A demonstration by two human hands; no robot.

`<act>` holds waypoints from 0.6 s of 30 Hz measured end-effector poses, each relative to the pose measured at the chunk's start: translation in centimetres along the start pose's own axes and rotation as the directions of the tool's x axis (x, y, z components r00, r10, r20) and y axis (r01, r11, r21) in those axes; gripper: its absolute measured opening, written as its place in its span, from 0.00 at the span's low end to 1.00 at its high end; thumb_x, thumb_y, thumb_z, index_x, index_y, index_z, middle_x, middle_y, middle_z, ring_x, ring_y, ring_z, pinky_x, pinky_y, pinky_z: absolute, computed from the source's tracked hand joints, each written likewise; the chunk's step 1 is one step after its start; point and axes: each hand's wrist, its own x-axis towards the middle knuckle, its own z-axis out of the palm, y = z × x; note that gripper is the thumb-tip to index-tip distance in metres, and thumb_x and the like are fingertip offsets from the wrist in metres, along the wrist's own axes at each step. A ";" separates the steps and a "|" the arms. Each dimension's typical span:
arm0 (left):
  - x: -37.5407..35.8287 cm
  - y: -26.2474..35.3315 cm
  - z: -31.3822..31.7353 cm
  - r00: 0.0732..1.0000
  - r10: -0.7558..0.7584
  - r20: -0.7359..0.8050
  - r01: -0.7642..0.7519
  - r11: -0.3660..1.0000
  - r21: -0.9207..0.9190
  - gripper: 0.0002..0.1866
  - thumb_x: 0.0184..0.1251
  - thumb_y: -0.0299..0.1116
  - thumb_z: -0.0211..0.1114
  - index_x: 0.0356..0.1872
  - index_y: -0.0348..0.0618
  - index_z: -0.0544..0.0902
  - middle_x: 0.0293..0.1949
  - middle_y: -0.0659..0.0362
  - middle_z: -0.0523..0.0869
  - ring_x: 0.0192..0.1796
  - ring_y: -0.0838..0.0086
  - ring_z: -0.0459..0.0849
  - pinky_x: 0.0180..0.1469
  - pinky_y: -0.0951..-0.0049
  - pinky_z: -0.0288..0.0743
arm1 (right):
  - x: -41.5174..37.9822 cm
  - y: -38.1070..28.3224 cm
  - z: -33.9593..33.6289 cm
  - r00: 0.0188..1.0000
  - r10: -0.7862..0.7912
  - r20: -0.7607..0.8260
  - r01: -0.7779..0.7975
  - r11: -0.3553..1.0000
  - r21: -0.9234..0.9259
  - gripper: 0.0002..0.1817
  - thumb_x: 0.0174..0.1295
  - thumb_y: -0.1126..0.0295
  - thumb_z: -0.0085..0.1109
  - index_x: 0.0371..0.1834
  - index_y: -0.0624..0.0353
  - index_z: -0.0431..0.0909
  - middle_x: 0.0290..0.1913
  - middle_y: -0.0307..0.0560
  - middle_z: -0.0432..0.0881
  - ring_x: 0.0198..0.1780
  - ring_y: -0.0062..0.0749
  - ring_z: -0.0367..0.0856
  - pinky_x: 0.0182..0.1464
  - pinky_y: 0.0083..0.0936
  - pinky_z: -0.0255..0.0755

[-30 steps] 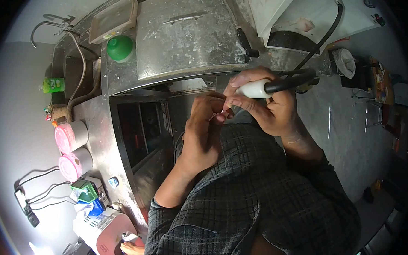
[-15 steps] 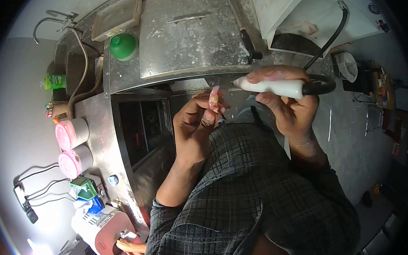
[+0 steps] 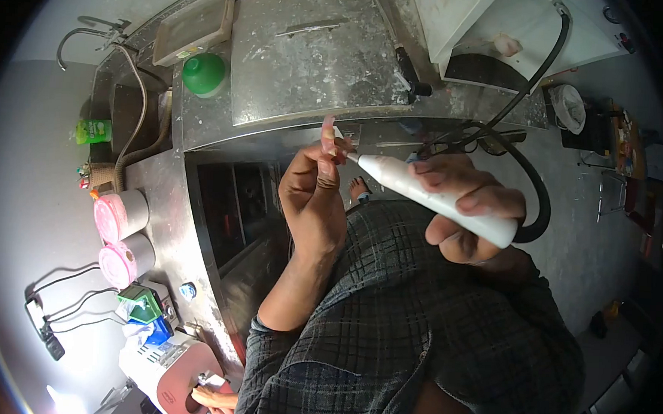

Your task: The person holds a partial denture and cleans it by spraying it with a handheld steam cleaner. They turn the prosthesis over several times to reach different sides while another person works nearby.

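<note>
A small pink piece (image 3: 328,135) is being pinched upright in the left hand (image 3: 313,191), its grip closed around it, above the metal surface (image 3: 159,198). The right hand (image 3: 470,210) is wrapping its grip around a white handpiece (image 3: 437,199), its tip just beside the piece.

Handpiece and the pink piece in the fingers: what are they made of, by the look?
Handpiece: smooth white plastic or coated body, matte sheen, black rubbery hose behind; held in the right hand. Pink piece: glossy pink, probably acrylic or wax, pinched in the left hand; too small to be sure.
</note>
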 end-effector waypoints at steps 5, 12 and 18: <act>-0.2 0.5 0.3 0.999 0.007 0.034 -0.004 0.996 -0.088 0.07 0.72 0.31 0.59 0.43 0.38 0.80 0.44 0.53 0.83 0.49 0.71 0.80 0.56 0.69 0.71 | 0.7 -0.5 0.7 0.997 -0.014 0.076 0.018 0.998 -0.052 0.21 0.63 0.65 0.63 0.48 0.54 0.59 0.50 0.61 0.80 0.53 0.50 0.82 0.56 0.47 0.74; -0.5 0.4 -0.4 0.999 -0.037 -0.023 0.035 0.996 -0.083 0.09 0.73 0.31 0.58 0.42 0.34 0.79 0.43 0.54 0.84 0.47 0.72 0.80 0.58 0.69 0.68 | 0.4 -0.5 1.4 0.997 -0.047 0.059 0.052 0.994 -0.097 0.20 0.64 0.67 0.62 0.48 0.56 0.59 0.50 0.62 0.80 0.53 0.51 0.81 0.55 0.46 0.75; -0.6 0.4 -0.1 0.999 0.047 0.002 -0.046 0.994 -0.097 0.09 0.72 0.30 0.56 0.40 0.33 0.79 0.45 0.52 0.81 0.53 0.71 0.76 0.60 0.71 0.64 | 0.0 -0.3 1.9 0.976 -0.141 -0.169 0.121 0.985 -0.122 0.21 0.60 0.69 0.65 0.46 0.57 0.60 0.47 0.62 0.81 0.53 0.50 0.82 0.57 0.44 0.75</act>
